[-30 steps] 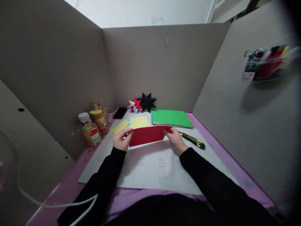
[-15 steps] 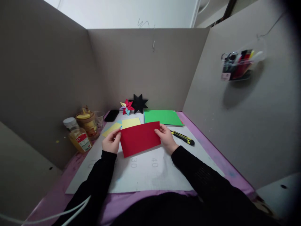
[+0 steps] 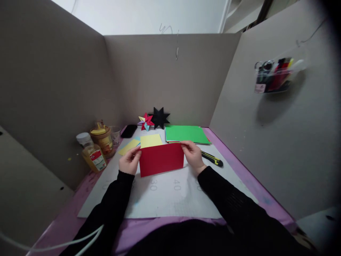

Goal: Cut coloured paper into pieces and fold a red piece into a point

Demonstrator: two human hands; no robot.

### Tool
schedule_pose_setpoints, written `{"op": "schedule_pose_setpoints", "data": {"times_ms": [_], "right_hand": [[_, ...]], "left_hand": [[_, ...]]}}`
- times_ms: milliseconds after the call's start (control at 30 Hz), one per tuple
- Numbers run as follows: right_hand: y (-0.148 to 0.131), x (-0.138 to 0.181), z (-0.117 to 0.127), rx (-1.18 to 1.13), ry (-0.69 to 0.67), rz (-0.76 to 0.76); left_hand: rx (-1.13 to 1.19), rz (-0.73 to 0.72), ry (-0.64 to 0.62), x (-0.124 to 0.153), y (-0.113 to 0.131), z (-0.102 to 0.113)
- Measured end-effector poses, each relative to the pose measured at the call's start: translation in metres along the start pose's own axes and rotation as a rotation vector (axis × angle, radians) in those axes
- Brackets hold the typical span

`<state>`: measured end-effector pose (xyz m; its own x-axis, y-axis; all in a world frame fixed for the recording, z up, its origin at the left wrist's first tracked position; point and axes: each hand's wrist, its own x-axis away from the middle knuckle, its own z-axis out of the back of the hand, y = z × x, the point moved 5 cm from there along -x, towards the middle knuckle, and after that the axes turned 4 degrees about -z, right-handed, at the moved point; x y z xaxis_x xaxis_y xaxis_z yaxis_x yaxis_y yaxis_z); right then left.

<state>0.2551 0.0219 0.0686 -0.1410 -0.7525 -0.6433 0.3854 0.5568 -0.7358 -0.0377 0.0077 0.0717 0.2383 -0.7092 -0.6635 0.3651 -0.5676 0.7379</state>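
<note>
A red rectangle of paper [image 3: 161,160] is held up and tilted above the white mat [image 3: 170,208]. My left hand [image 3: 130,160] pinches its upper left corner, and my right hand [image 3: 193,154] pinches the upper right corner. Beside my right hand lies a black and yellow utility knife [image 3: 212,158], partly hidden by that hand. Behind the red paper are a pale yellow square sheet [image 3: 150,140] and another yellow sheet [image 3: 129,146] with a bit of blue under it. A stack of coloured paper with a green sheet [image 3: 186,134] on top lies at the back right.
A folded multicoloured star [image 3: 146,122] and a black star [image 3: 159,118] lean at the back wall. Near them lies a black phone [image 3: 129,131]. On the left stand a glue bottle [image 3: 93,156], a brown jar [image 3: 103,140] and a clear cup [image 3: 115,134]. A clear holder [image 3: 277,76] with scissors hangs right.
The red paper has turned slightly, its right upper corner lower and its top edge straighter. My right hand's grip has shifted toward that corner. The whole view has moved a little.
</note>
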Motion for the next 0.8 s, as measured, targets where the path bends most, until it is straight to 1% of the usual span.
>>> {"op": "schedule_pose_setpoints", "data": {"times_ms": [100,167,233,333,400,433,500,600,667,800], "right_hand": [[-0.017,0.001,-0.002,0.208,-0.04,0.163],[-0.035,0.005,-0.008,0.366,-0.068,0.27],[-0.055,0.011,-0.016,0.47,-0.102,0.359],[-0.08,0.022,-0.034,0.455,-0.21,0.492],[-0.09,0.025,-0.044,0.387,-0.276,0.558],[-0.094,0.025,-0.049,0.356,-0.303,0.58],[-0.098,0.019,-0.055,0.312,-0.332,0.599],[-0.103,0.001,-0.057,0.242,-0.317,0.553],[-0.104,-0.01,-0.056,0.168,-0.311,0.499],[-0.099,-0.018,-0.054,0.055,-0.371,0.438]], "left_hand": [[0.038,0.008,-0.017,0.003,0.003,-0.003],[0.052,-0.034,-0.033,0.008,0.01,-0.005],[0.057,-0.092,-0.055,0.013,0.021,-0.007],[0.066,-0.134,-0.136,0.02,0.034,-0.011],[0.083,-0.115,-0.17,0.022,0.037,-0.012],[0.093,-0.092,-0.166,0.022,0.037,-0.012],[0.121,-0.033,-0.133,0.019,0.032,-0.009],[0.191,0.052,-0.13,0.012,0.021,-0.006],[0.26,0.114,-0.182,0.009,0.013,-0.007],[0.409,0.252,-0.323,0.011,0.008,-0.017]]}}
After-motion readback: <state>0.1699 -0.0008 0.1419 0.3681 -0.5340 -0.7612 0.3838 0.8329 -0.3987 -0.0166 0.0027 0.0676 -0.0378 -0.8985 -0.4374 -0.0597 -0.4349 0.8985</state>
